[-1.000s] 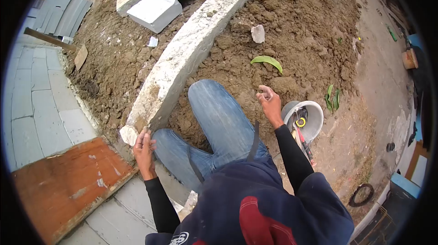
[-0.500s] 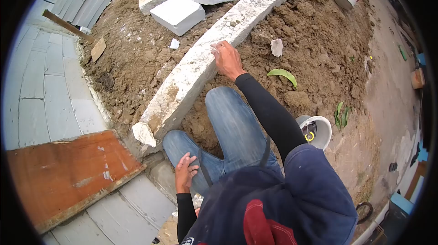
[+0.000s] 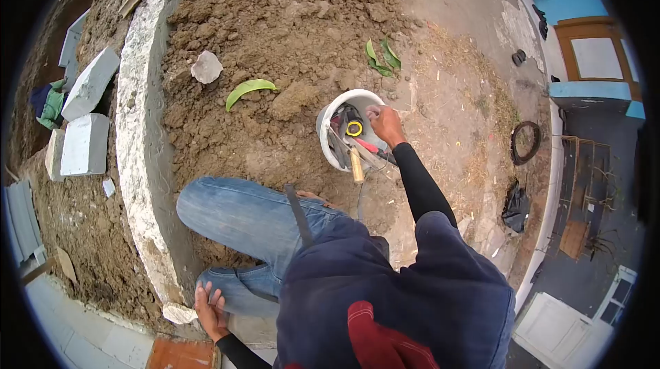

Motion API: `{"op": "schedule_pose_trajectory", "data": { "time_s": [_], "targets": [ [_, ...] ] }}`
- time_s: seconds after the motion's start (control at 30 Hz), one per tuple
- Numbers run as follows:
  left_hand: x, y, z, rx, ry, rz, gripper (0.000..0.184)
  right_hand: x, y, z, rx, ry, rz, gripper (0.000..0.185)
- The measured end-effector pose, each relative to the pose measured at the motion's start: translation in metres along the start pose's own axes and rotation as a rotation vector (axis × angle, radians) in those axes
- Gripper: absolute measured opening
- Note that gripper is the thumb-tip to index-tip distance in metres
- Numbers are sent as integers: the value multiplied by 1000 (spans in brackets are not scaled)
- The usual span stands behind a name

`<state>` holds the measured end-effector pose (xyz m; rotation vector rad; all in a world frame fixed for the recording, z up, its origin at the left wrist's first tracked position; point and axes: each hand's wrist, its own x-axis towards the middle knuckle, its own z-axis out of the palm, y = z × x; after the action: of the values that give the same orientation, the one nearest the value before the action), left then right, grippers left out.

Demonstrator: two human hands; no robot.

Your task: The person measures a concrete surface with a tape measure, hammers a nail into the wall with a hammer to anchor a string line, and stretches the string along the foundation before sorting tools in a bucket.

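My right hand (image 3: 387, 126) is at the right rim of a white bucket (image 3: 324, 137), its fingers curled over the edge. Inside the bucket lie several tools: a round black item with a yellow ring (image 3: 354, 128), a red-handled tool (image 3: 371, 147), and a wooden handle (image 3: 356, 165) that leans out over the near rim. My left hand (image 3: 211, 310) rests by my bent knee, fingers spread and holding nothing. Beside it is the near end of a long, rough concrete beam (image 3: 141, 121), where a pale broken chunk (image 3: 179, 313) sits.
Loose brown soil (image 3: 275, 32) lies between beam and bucket, with a stone (image 3: 206, 67) and a curved green leaf (image 3: 249, 92). White blocks (image 3: 85, 144) stand beyond the beam, near a person in green (image 3: 51, 104). A dark ring (image 3: 526, 142) lies right, by a wall.
My view has swung to the right. My right hand has left the concrete beam and come to the bucket rim. My left hand has shifted from my thigh towards the beam's near end.
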<state>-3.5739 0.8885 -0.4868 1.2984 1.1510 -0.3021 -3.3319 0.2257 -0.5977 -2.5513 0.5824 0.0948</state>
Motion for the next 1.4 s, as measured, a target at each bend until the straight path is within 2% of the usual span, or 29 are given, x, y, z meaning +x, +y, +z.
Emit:
{"op": "schedule_pose_trajectory", "data": {
  "time_s": [0.1,0.23,0.33,0.37,0.47,0.57,0.67,0.77,0.9,0.97,1.0,1.03,1.07,1.13,1.23,1.33,1.37,1.4],
  "targets": [
    [12,49,-6,35,23,120,59,4,-4,65,-374,108,-421,26],
    [11,80,-2,57,62,202,57,29,-12,113,-740,-219,-477,26],
    [0,75,-3,47,65,186,56,42,-13,124,-806,-288,-414,25],
    [-5,68,-2,36,69,168,55,44,-10,133,-828,-197,-439,26],
    [2,41,-11,23,52,124,55,48,-17,138,-850,-272,-291,26],
    [4,27,-14,76,24,70,58,61,-18,137,-848,-430,-259,27],
    [-1,30,-6,39,62,77,55,52,-8,125,-684,-388,-259,26],
    [2,36,-7,52,111,65,56,39,-12,117,-792,-334,-317,26],
    [12,47,-15,94,75,94,58,40,-14,136,-865,-243,-305,25],
    [17,53,-12,104,60,130,59,48,-15,136,-899,-354,-311,24],
    [18,56,-10,128,55,140,59,56,-15,139,-913,-405,-318,24],
    [16,59,-10,153,56,150,59,57,-15,131,-853,-304,-403,22],
    [12,61,-12,182,58,152,59,58,-15,125,-827,-398,-376,20],
    [-3,61,-8,134,96,163,59,48,-10,112,-902,-267,-595,23],
    [2,45,-23,90,100,125,58,30,0,79,-919,-217,-607,20],
    [10,45,-24,85,105,117,58,17,-21,32,-987,-350,-384,16],
    [9,47,-21,95,106,110,58,17,-16,23,-799,-338,-290,19],
    [13,48,-20,104,91,109,58,13,-11,11,-743,-358,-293,19]
  ]
}}
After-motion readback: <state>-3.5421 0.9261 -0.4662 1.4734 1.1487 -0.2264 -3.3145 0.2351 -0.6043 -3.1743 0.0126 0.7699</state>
